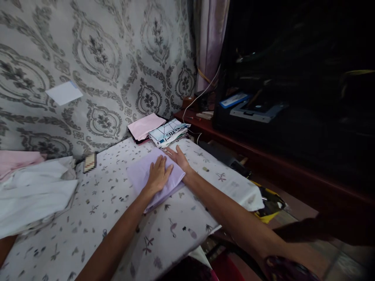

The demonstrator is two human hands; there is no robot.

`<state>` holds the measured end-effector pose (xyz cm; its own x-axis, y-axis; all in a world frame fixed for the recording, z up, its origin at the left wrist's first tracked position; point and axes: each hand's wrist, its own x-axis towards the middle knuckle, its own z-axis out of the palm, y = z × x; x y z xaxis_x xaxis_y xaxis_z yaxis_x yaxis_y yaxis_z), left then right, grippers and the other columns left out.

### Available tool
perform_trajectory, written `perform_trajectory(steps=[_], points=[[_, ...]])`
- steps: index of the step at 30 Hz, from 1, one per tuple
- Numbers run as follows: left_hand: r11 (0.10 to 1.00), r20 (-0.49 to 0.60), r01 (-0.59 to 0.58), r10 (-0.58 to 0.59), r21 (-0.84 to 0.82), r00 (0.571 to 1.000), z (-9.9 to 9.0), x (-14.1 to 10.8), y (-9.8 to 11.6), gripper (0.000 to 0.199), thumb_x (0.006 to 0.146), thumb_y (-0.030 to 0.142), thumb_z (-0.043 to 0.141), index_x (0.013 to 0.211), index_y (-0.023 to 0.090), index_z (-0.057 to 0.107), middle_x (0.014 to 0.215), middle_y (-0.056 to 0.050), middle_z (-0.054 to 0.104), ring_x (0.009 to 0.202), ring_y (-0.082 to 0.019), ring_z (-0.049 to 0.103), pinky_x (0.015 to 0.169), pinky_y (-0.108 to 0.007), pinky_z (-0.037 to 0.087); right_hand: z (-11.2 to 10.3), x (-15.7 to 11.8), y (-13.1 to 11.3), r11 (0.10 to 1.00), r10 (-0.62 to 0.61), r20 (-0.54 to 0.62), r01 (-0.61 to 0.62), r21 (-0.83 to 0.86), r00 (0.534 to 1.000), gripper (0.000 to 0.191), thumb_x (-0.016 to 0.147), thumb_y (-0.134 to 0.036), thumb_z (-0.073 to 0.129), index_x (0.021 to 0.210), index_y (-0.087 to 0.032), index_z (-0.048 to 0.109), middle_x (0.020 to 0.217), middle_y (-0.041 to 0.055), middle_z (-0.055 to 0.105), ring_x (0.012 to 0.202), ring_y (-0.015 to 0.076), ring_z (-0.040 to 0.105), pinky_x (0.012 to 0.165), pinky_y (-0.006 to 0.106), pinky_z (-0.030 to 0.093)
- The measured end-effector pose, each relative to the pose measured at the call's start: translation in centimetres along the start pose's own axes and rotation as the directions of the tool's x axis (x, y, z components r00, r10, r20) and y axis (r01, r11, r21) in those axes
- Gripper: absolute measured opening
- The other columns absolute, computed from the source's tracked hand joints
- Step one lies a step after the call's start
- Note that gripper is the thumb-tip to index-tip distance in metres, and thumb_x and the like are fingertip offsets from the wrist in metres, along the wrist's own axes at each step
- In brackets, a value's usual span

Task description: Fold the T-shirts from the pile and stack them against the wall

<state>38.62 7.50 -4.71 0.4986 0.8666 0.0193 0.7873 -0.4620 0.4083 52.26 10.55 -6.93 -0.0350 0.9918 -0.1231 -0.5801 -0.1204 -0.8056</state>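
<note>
A folded lilac cloth [137,171] lies on the table, which has a white printed cover [117,210]. My left hand [159,173] rests flat on top of the cloth with its fingers spread. At the cloth's right edge is my right hand [177,158], fingers apart, its thumb pointing up; its palm side is partly hidden. Just beyond the hands sit a folded pink cloth [146,125] on darker fabric and a stack of folded printed cloths [168,132].
White garments [38,191] and a pink one [19,160] are piled at the left. A small pixelated item [89,162] lies near the patterned wall. To the right stands a dark red wooden shelf [254,152], with a white cable [202,93] hanging by it.
</note>
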Motion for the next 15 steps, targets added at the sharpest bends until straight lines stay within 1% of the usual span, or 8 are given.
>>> perform_trajectory(steps=[2, 4, 6, 8, 11, 13, 15], points=[[0.999, 0.012, -0.021, 0.020, 0.033, 1.000, -0.1, -0.2, 0.0, 0.065, 0.101, 0.050, 0.028, 0.152, 0.010, 0.034, 0.164, -0.020, 0.024, 0.155, -0.026, 0.016, 0.125, -0.052, 0.010, -0.1, -0.5, -0.5, 1.000, -0.006, -0.036, 0.005, -0.027, 0.999, 0.063, 0.098, -0.060, 0.025, 0.140, -0.019, 0.050, 0.133, 0.0150, 0.063, 0.114, 0.0264, 0.065, 0.102, 0.050, 0.048], [0.996, 0.031, -0.058, 0.056, 0.062, 0.998, -0.1, -0.5, 0.1, 0.064, 0.101, 0.050, 0.029, 0.152, 0.012, 0.035, 0.164, -0.019, 0.026, 0.155, -0.026, 0.018, 0.125, -0.052, 0.010, -0.1, -1.1, -0.8, 0.987, -0.091, -0.051, 0.084, -0.135, 0.995, 0.053, 0.091, -0.053, 0.051, 0.132, -0.020, 0.058, 0.125, 0.0112, 0.068, 0.115, 0.0248, 0.063, 0.107, 0.047, 0.045], [0.991, 0.052, -0.100, 0.096, 0.087, 0.994, -0.3, -0.9, 0.2, 0.063, 0.100, 0.051, 0.031, 0.151, 0.014, 0.037, 0.163, -0.019, 0.028, 0.154, -0.027, 0.019, 0.125, -0.054, 0.009, -0.1, -1.8, -1.1, 0.947, -0.190, -0.014, 0.180, -0.265, 0.982, 0.051, 0.082, -0.045, 0.067, 0.127, -0.021, 0.063, 0.115, 0.0073, 0.071, 0.114, 0.0236, 0.062, 0.108, 0.045, 0.043], [0.986, 0.066, -0.133, 0.126, 0.105, 0.990, -0.4, -1.2, 0.3, 0.061, 0.100, 0.050, 0.033, 0.150, 0.015, 0.038, 0.163, -0.019, 0.030, 0.154, -0.028, 0.021, 0.124, -0.056, 0.008, 0.0, -2.4, -1.4, 0.899, -0.230, 0.063, 0.237, -0.369, 0.971, 0.049, 0.079, -0.043, 0.071, 0.123, -0.021, 0.066, 0.106, 0.0051, 0.072, 0.107, 0.0235, 0.064, 0.104, 0.046, 0.046], [0.980, 0.076, -0.165, 0.158, 0.109, 0.985, -0.5, -1.4, 0.6, 0.058, 0.100, 0.048, 0.036, 0.147, 0.014, 0.041, 0.160, -0.019, 0.035, 0.152, -0.030, 0.025, 0.124, -0.058, 0.009, 0.6, -2.6, -1.8, 0.805, -0.239, 0.163, 0.289, -0.518, 0.957, 0.036, 0.082, -0.041, 0.066, 0.109, -0.019, 0.072, 0.096, 0.0048, 0.072, 0.098, 0.0247, 0.066, 0.097, 0.046, 0.050], [0.976, 0.077, -0.190, 0.182, 0.107, 0.980, -0.5, -1.6, 0.8, 0.056, 0.100, 0.046, 0.038, 0.145, 0.014, 0.044, 0.157, -0.018, 0.041, 0.149, -0.030, 0.031, 0.123, -0.058, 0.011, 1.3, -2.2, -2.0, 0.701, -0.257, 0.221, 0.339, -0.627, 0.941, 0.028, 0.084, -0.036, 0.062, 0.102, -0.019, 0.075, 0.097, 0.0054, 0.074, 0.098, 0.0258, 0.067, 0.097, 0.046, 0.050], [0.968, 0.081, -0.233, 0.226, 0.094, 0.971, -0.8, -2.0, 0.7, 0.053, 0.098, 0.045, 0.043, 0.142, 0.015, 0.047, 0.152, -0.017, 0.048, 0.146, -0.031, 0.036, 0.123, -0.056, 0.016, 2.3, -1.4, -2.0, 0.552, -0.254, 0.271, 0.369, -0.748, 0.928, 0.026, 0.086, -0.031, 0.058, 0.103, -0.020, 0.075, 0.104, 0.0060, 0.075, 0.103, 0.0265, 0.066, 0.098, 0.045, 0.049]])
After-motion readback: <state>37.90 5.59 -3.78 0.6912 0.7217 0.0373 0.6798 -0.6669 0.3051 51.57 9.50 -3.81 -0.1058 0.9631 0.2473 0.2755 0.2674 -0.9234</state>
